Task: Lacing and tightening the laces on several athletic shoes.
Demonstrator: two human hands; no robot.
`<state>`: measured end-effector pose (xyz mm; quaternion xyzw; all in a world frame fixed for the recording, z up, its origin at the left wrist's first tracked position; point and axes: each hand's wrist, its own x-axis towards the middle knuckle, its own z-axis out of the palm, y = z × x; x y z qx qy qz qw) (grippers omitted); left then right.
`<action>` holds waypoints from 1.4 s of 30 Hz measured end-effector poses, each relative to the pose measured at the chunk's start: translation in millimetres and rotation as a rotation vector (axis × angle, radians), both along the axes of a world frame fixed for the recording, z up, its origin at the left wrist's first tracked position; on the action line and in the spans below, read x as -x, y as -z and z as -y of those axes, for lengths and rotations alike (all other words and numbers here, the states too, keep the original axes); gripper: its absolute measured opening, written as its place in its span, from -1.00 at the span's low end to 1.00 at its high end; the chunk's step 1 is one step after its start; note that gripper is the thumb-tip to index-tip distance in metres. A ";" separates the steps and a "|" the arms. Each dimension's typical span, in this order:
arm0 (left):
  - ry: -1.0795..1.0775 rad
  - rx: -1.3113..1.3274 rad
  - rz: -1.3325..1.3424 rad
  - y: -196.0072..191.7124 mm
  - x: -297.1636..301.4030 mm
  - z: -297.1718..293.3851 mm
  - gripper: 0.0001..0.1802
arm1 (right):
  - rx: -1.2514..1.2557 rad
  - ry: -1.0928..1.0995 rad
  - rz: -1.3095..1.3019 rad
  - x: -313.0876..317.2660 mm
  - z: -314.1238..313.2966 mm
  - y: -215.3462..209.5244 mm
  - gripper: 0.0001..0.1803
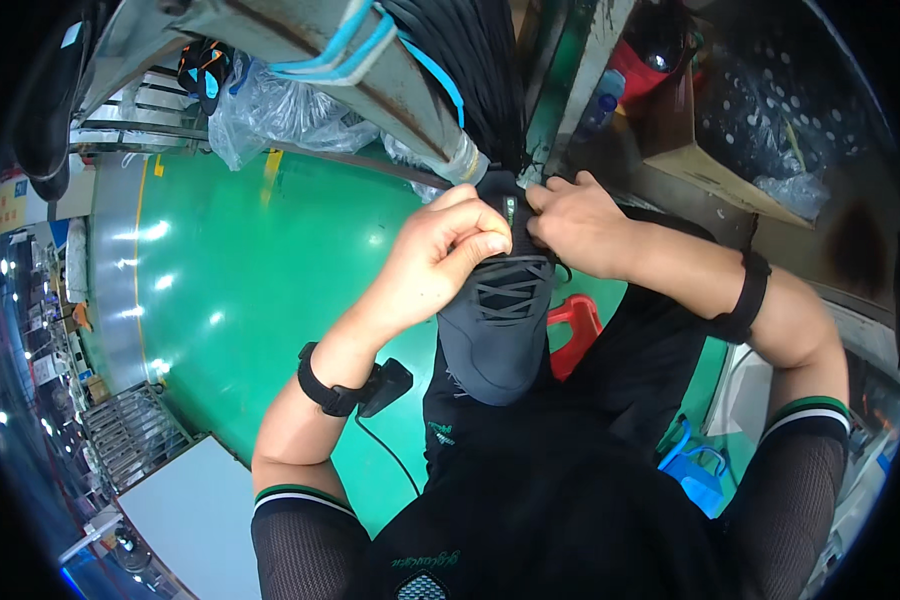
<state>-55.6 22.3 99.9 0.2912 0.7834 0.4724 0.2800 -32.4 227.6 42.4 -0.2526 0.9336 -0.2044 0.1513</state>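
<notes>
Shoe (490, 350) extends lengthwise from the grip toward the body (560, 510). Left hand (448, 240) is pinched together at the tongue (511, 212), contents hidden; right hand (580, 225) flanks it opposite, grip cannot be told.

Shiny green floor (270, 290) here, plus red plastic stool (585, 330). I see clear plastic bags (285, 110) bunched up, open cardboard box (708, 177), white tabletop (185, 510) near slatted metal rack (135, 430).

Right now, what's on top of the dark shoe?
Dark laces criss-cross the shoe; past them is the tongue with a small label. The left hand and right hand cover parts of its sides; what their fingertips pinch, if anything, is hidden.
</notes>
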 end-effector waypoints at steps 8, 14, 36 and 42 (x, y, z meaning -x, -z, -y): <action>-0.385 -0.038 0.040 61.1 -15.7 51.3 -0.71 | -0.303 -0.306 0.251 20.0 5.9 19.9 -0.82; -0.712 -0.068 0.280 100.6 -33.6 78.0 -0.74 | 0.654 0.175 0.123 -14.1 15.8 11.0 -0.84; -0.010 -0.577 0.261 -203.5 -105.2 38.5 -0.30 | 1.102 0.256 0.108 -83.8 -18.7 -121.5 -0.51; -0.253 0.322 -1.464 -281.0 -3.8 1.4 -0.49 | 0.943 0.372 -0.084 -113.7 -124.2 -234.0 -0.63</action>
